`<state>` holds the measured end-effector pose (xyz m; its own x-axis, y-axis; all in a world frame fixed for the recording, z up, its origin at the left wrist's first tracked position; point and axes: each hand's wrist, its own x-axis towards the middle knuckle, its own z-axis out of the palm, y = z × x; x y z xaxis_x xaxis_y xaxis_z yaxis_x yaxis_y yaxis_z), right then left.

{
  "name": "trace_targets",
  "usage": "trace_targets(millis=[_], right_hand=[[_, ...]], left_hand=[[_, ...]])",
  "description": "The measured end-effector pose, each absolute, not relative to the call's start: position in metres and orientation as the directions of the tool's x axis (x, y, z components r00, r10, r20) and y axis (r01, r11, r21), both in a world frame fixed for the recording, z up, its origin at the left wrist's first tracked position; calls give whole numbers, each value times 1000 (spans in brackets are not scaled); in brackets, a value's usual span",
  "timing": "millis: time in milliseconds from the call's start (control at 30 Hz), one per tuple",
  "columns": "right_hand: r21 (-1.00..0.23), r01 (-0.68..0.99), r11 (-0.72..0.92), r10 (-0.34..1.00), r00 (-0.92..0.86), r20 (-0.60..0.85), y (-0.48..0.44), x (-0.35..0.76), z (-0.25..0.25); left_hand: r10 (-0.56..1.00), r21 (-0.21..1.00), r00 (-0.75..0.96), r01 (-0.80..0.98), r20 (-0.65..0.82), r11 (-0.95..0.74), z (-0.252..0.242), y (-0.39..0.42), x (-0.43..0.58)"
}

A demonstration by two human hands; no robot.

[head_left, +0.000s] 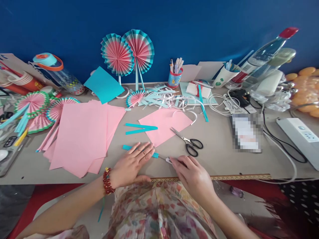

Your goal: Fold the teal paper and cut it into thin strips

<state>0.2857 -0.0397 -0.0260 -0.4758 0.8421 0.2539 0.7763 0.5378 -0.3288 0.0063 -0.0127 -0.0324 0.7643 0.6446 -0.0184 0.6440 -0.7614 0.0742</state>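
Cutting seems the step I'm steering from afar: the left hand (136,157) lies flat, fingers slightly spread, across the blue strip (127,147) on the table (216,146), the right hand (193,172) pinches a slim cutter (169,160), and next calls for steady pressure.

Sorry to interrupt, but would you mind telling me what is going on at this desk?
A person is working with paper: the left hand lies flat across a blue paper strip on the desk, while the right hand grips what looks like a craft knife, its tip close to the strip's right end. Beyond the hands lie black-handled scissors, their tips over a pink sheet. Pleated paper fans stand at the back.
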Motion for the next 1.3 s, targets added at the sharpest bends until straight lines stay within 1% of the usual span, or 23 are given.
trace_targets(millis=[233, 467, 667, 833, 1000, 1067, 1167, 1233, 1300], right_hand=[[-326, 786, 525, 850, -462, 254, -40, 284, -27], [-316, 782, 537, 842, -470, 266, -41, 280, -27], [-289, 787, 546, 833, -470, 292, -39, 272, -28], [-269, 794, 545, 835, -484, 263, -39, 266, -29], [-261, 802, 538, 839, -477, 262, -38, 259, -30], [-262, 804, 534, 841, -474, 262, -37, 258, -30], [-271, 798, 538, 839, -478, 260, -37, 258, -31], [-272, 797, 540, 839, -481, 256, -37, 258, -30], [-272, 797, 539, 839, -482, 252, -36, 258, -30]], left_hand=[[641, 86, 767, 639, -9, -764, -32, -13, 5], [645, 116, 762, 637, 60, -762, -34, -14, 5], [648, 141, 757, 634, 86, -760, -36, -14, 4], [652, 145, 754, 638, 84, -756, -38, -15, 5], [662, 181, 742, 640, 108, -747, -33, -15, 1], [670, 169, 737, 652, 91, -739, -26, -16, -5], [658, 125, 753, 652, 11, -748, -20, -16, -16], [648, 108, 761, 647, -31, -754, -21, -17, -21], [657, 101, 753, 657, -42, -747, -24, -19, -23]])
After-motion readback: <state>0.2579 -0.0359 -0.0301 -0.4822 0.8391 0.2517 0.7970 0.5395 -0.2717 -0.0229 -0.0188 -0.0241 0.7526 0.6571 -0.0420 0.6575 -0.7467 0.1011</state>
